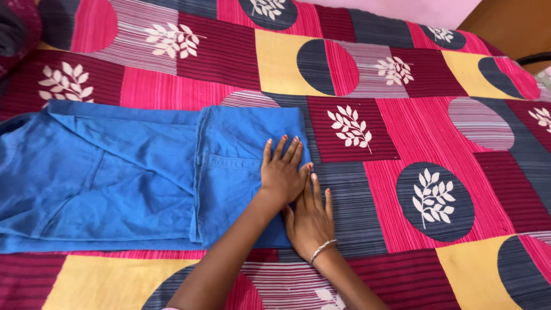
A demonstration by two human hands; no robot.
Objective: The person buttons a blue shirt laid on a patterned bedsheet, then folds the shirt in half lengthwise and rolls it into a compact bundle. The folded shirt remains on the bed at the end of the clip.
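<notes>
A blue garment [115, 178], folded and with a pocket seam showing, lies flat on the left half of the bed. My left hand [280, 172] rests palm down on its right end, fingers spread and pointing away from me. My right hand [310, 221], with a silver bracelet at the wrist, lies flat just below and to the right, over the garment's right edge and partly on the sheet. The two hands touch, and neither grips the cloth.
The bed is covered by a patterned sheet [436, 143] in pink, maroon, yellow and dark grey with white leaf prints. A pillow corner [14, 28] shows at the top left. A wooden surface [511, 23] stands beyond the bed's top right corner.
</notes>
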